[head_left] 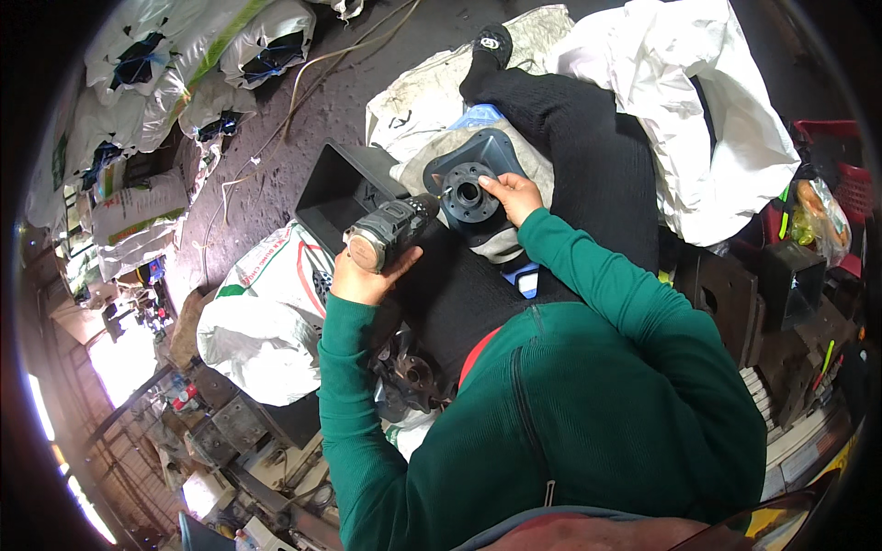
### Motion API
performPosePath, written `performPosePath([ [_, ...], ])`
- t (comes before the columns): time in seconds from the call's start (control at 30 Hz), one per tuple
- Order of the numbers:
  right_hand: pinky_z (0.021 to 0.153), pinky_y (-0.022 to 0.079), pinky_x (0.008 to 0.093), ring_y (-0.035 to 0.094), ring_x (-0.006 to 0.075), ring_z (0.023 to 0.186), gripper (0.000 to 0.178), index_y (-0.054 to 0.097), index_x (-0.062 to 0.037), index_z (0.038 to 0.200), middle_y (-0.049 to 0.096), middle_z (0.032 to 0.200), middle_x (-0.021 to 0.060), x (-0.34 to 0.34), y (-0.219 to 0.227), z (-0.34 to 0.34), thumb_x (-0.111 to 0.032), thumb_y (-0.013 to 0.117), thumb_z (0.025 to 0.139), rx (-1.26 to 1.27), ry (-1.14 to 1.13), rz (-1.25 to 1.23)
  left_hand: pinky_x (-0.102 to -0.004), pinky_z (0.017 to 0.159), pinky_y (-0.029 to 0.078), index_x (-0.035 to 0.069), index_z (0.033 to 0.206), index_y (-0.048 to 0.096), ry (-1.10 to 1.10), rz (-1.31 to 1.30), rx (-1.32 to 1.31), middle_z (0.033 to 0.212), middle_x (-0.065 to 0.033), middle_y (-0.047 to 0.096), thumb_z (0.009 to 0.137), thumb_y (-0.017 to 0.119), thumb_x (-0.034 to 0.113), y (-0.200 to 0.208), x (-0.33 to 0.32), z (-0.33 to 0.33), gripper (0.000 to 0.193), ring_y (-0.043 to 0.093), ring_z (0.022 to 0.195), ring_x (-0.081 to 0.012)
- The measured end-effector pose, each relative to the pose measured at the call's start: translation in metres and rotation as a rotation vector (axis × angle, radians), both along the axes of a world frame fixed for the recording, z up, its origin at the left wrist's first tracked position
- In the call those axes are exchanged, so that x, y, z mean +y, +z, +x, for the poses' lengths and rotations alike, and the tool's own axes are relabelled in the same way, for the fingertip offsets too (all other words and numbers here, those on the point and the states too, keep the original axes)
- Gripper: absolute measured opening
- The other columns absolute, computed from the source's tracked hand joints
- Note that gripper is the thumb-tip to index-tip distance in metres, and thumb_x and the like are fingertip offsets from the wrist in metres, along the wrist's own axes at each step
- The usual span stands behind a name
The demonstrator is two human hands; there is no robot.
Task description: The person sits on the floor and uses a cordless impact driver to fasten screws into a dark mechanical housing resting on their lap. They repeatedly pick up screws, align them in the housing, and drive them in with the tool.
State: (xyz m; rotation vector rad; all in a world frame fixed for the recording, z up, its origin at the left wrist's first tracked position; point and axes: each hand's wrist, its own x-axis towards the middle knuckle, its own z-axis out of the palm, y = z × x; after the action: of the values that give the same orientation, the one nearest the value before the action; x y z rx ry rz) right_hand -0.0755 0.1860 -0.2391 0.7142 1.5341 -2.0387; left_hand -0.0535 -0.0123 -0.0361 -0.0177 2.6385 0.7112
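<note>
In the head view, your left hand [365, 281] curls closed around a grey power tool [390, 230], its nose beside the rim of a dark round flange [475, 209]. Your right hand [517, 197] pinches that flange's rim, over a dark square-shaped tray [501, 151].

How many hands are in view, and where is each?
2: the left hand grips the grey power tool; the right hand holds the edge of the round flanged part. No others show.
</note>
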Motion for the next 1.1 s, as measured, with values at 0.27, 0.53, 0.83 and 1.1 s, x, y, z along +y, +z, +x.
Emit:
performPosePath([
  [0.27, 0.055, 0.038, 0.0216, 0.048, 0.0052, 0.059, 0.024, 0.06, -0.0055, 0.076, 0.058, 0.069, -0.0002, 0.005, 0.027, -0.004, -0.026, 0.072, 0.081, 0.081, -0.024, -0.236, -0.0324, 0.081, 0.049, 0.004, 0.11, 0.061, -0.086, 0.051, -0.055, 0.103, -0.0092, 0.066, 0.074, 0.076, 0.021, 0.015, -0.003, -0.02, 0.043, 0.064, 0.091, -0.0219],
  [0.53, 0.057, 0.045, 0.0233, 0.053, 0.0069, 0.063, 0.025, 0.06, -0.0019, 0.078, 0.059, 0.07, 0.002, -0.006, 0.007, -0.007, -0.023, 0.074, 0.08, 0.112, -0.151, -0.278, -0.0252, 0.044, 0.038, 0.004, 0.105, 0.058, 0.131, 0.125, -0.126, 0.074, -0.0002, 0.059, 0.076, 0.077, 0.014, 0.0, -0.002, -0.027, 0.036, 0.048, 0.05, -0.0079],
  [0.83, 0.059, 0.044, 0.0221, 0.052, 0.0055, 0.062, 0.024, 0.06, -0.0015, 0.08, 0.06, 0.068, 0.0009, -0.015, -0.01, -0.005, -0.022, 0.072, 0.083, 0.109, -0.116, -0.172, -0.0298, 0.08, 0.049, 0.002, 0.11, 0.06, 0.155, 0.068, -0.138, 0.102, -0.0081, 0.066, 0.072, 0.081, 0.023, -0.004, -0.008, -0.029, 0.047, 0.062, 0.088, -0.0176],
  [1.1, 0.053, 0.039, 0.0256, 0.047, 0.0063, 0.057, 0.033, 0.062, -0.0025, 0.078, 0.056, 0.062, -0.0002, -0.002, -0.005, 0.009, -0.033, 0.073, 0.079, 0.126, -0.012, 0.182, -0.0309, 0.074, 0.05, 0.003, 0.109, 0.061, -0.156, -0.023, -0.029, 0.098, -0.009, 0.067, 0.073, 0.074, 0.015, -0.004, 0.006, -0.039, 0.04, 0.064, 0.085, -0.0184],
])
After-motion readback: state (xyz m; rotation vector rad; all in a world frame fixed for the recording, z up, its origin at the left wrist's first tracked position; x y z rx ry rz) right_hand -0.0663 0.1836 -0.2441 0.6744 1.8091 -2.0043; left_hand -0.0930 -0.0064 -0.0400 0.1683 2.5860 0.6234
